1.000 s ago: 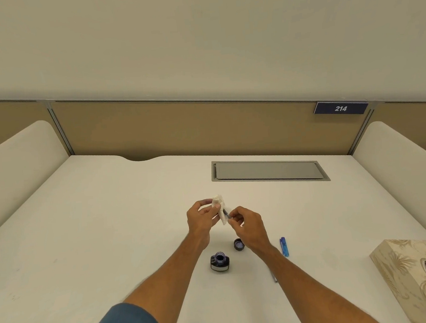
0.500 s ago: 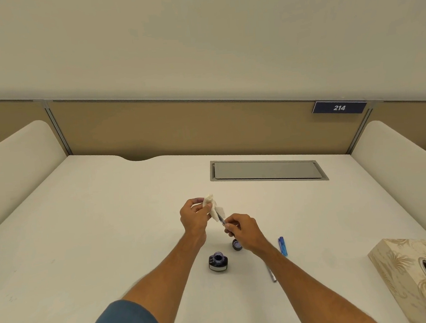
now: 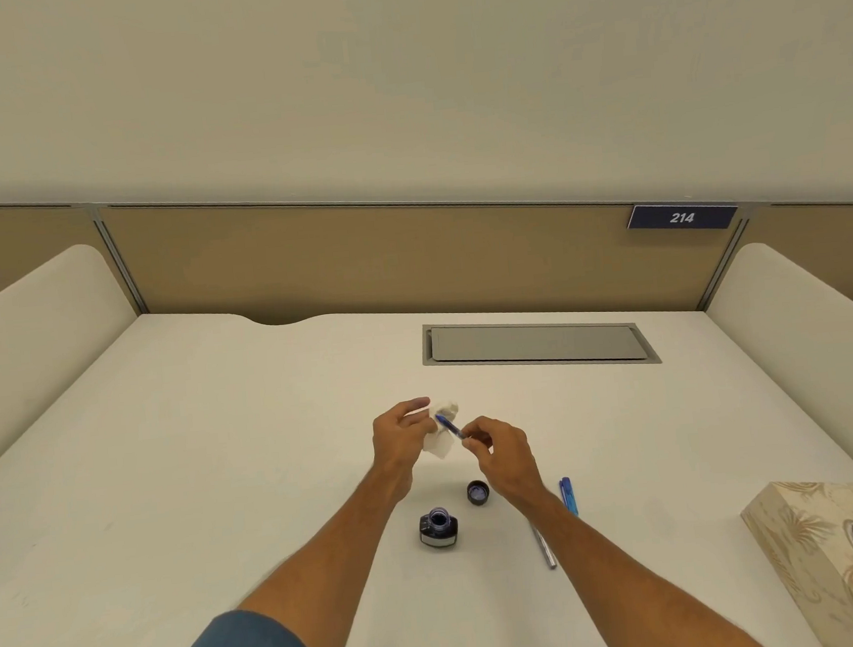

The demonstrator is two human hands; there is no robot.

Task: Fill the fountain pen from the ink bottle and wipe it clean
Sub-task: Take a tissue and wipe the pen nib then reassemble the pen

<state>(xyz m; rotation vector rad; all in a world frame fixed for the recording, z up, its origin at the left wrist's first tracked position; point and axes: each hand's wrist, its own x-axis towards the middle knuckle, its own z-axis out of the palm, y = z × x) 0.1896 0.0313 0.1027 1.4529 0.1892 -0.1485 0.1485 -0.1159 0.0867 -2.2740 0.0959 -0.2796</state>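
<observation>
My left hand (image 3: 403, 436) pinches a crumpled white tissue (image 3: 442, 438) above the desk. My right hand (image 3: 503, 453) holds the blue fountain pen (image 3: 449, 427) by its back end, with its front end pointing up-left into the tissue. The nib is hidden in the tissue folds. The open ink bottle (image 3: 438, 527) stands on the desk below my hands, dark ink showing in its mouth. Its black cap (image 3: 478, 492) lies upside down just right of it.
A blue pen part (image 3: 567, 495) and a silver pen part (image 3: 544, 545) lie by my right forearm. A patterned tissue box (image 3: 815, 542) sits at the right front. A grey cable hatch (image 3: 537, 343) is set into the white desk (image 3: 218, 444). Side dividers flank the desk.
Both hands drifted slightly left and the pen slid a little out of the tissue, so more of its blue body shows. The tissue has been re-gripped in my left fingers.
</observation>
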